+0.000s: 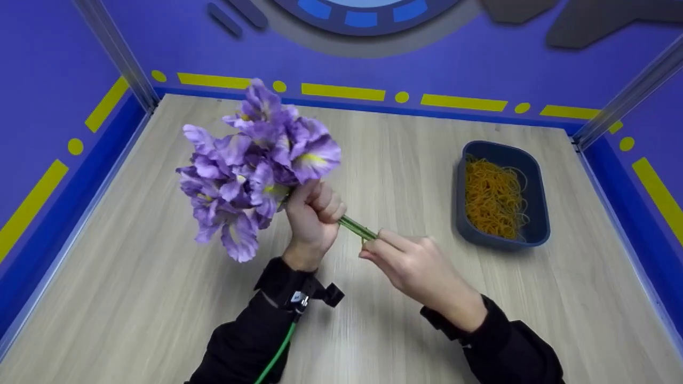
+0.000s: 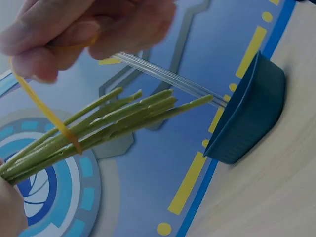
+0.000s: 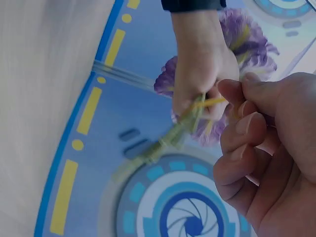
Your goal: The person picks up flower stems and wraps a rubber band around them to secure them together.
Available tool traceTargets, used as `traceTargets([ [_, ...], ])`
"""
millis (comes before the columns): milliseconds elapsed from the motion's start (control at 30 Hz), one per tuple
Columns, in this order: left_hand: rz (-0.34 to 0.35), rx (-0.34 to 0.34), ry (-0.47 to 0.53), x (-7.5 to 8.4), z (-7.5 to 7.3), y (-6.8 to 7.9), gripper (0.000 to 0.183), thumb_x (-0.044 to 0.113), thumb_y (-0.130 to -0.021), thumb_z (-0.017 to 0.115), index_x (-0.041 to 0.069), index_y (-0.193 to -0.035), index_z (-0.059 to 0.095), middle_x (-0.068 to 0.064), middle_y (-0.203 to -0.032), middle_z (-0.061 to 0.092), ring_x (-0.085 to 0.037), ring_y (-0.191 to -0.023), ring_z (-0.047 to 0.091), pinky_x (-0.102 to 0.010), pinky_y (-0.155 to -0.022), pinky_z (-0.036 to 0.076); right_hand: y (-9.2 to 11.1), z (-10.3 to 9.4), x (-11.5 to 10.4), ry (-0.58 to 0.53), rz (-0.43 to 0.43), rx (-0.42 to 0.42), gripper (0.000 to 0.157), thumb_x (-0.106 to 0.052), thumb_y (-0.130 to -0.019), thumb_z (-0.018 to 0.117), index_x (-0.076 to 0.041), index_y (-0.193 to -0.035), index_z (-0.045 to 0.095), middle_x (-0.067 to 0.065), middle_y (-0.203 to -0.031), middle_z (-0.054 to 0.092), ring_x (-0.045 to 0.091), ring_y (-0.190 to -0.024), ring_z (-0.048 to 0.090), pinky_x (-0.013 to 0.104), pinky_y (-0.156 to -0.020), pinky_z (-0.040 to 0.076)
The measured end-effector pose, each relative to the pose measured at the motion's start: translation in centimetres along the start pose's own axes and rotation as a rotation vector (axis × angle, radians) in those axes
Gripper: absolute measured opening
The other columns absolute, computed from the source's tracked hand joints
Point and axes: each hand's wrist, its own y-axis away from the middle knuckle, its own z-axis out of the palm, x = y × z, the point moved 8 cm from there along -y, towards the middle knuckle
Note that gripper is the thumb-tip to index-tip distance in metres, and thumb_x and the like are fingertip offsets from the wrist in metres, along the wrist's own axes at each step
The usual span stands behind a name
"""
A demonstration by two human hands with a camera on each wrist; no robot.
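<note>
My left hand [image 1: 315,218] grips a bunch of purple irises [image 1: 261,165] by the stems, just under the blooms. Green stems [image 1: 356,227] stick out of the fist toward the right. A yellow rubber band [image 2: 47,111] loops around these stems and is pulled taut to one side. Its far end is pinched between the thumb and fingers of my right hand [image 1: 413,264], close to the stems. In the right wrist view the stretched band [image 3: 212,102] runs from the stems to the fingertips [image 3: 229,90]. The cut stem ends [image 2: 168,101] point past the band.
A dark blue tub [image 1: 501,242] with a heap of yellow-orange rubber bands [image 1: 493,197] stands at the right on the light wood table [image 1: 384,341]. Blue printed walls [image 1: 363,64] enclose the table at the back and sides. A green cable [image 1: 277,354] runs along my left sleeve.
</note>
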Motion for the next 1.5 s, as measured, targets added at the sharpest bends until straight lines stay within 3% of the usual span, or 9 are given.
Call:
traceTargets([
  [200, -0.137, -0.172, -0.133, -1.9, 1.7, 1.0, 0.059, 0.036, -0.092, 0.067, 0.016, -0.063, 0.019, 0.007, -0.053, 0.015, -0.009, -0.046, 0.006, -0.023, -0.044, 0.004, -0.1, -1.4, 1.4, 0.021, 0.0, 0.049, 0.021, -0.025, -0.104, 0.059, -0.01, -0.095, 0.07, -0.004, -0.077, 0.056, 0.004, -0.049, 0.045, 0.019, -0.039, 0.037],
  [367, -0.253, -0.184, -0.105, -3.1, 2.0, 1.5, 0.06, 0.041, -0.092, 0.068, 0.018, -0.062, 0.02, 0.008, -0.053, 0.018, -0.008, -0.047, 0.009, -0.023, -0.045, 0.006, 0.1, -2.1, 3.6, 0.053, 0.061, 0.118, 0.023, -0.029, -0.104, 0.058, -0.013, -0.093, 0.071, -0.005, -0.078, 0.056, 0.003, -0.049, 0.041, 0.021, -0.038, 0.034],
  [567, -0.327, -0.198, -0.011, -3.8, 2.3, 1.4, 0.057, 0.036, -0.094, 0.065, 0.018, -0.062, 0.021, 0.009, -0.053, 0.02, -0.006, -0.045, 0.01, -0.022, -0.043, 0.007, 0.6, -1.5, 5.9, -0.011, 0.122, 0.103, 0.021, -0.029, -0.103, 0.059, -0.015, -0.095, 0.072, -0.005, -0.08, 0.057, 0.004, -0.054, 0.043, 0.024, -0.044, 0.038],
  [767, -0.372, -0.14, 0.119, -4.3, 2.0, 1.2, 0.059, 0.033, -0.094, 0.066, 0.019, -0.061, 0.019, 0.009, -0.052, 0.021, -0.005, -0.045, 0.011, -0.02, -0.044, 0.008, 1.3, 0.0, 7.3, -0.104, 0.171, 0.063, 0.014, -0.023, -0.1, 0.065, -0.013, -0.094, 0.072, -0.004, -0.079, 0.059, 0.007, -0.058, 0.05, 0.026, -0.051, 0.042],
  [933, -0.361, -0.066, 0.211, -4.6, 1.5, 1.1, 0.059, 0.032, -0.094, 0.066, 0.019, -0.06, 0.019, 0.009, -0.05, 0.019, -0.004, -0.043, 0.012, -0.019, -0.044, 0.01, 1.4, 0.6, 7.6, -0.149, 0.176, 0.035, 0.009, -0.018, -0.098, 0.068, -0.012, -0.094, 0.073, -0.004, -0.079, 0.061, 0.006, -0.061, 0.052, 0.026, -0.053, 0.044],
  [1200, -0.311, -0.006, 0.082, -4.5, 0.9, 1.0, 0.056, 0.043, -0.094, 0.063, 0.018, -0.054, 0.033, 0.007, -0.046, 0.047, -0.005, -0.039, 0.033, -0.021, -0.043, 0.023, 1.4, 0.3, 7.9, -0.144, 0.193, 0.054, 0.009, -0.017, -0.098, 0.068, -0.011, -0.092, 0.073, -0.002, -0.079, 0.063, 0.009, -0.06, 0.054, 0.028, -0.053, 0.044],
  [1367, -0.304, 0.045, 0.025, -4.4, 0.6, 1.0, 0.056, 0.045, -0.097, 0.058, 0.019, -0.052, 0.039, 0.005, -0.05, 0.054, -0.007, -0.04, 0.045, -0.023, -0.044, 0.03, 1.3, 0.3, 7.7, -0.131, 0.174, 0.041, 0.013, -0.019, -0.099, 0.067, -0.009, -0.093, 0.073, -0.003, -0.079, 0.063, 0.008, -0.061, 0.054, 0.027, -0.054, 0.045],
  [1500, -0.306, 0.063, 0.043, -4.4, 0.4, 0.9, 0.059, 0.048, -0.098, 0.058, 0.019, -0.052, 0.034, 0.006, -0.047, 0.05, -0.007, -0.04, 0.04, -0.024, -0.045, 0.027, 1.3, 0.1, 7.8, -0.132, 0.187, 0.056, 0.011, -0.017, -0.098, 0.068, -0.009, -0.092, 0.073, -0.003, -0.08, 0.064, 0.008, -0.061, 0.055, 0.026, -0.054, 0.045],
])
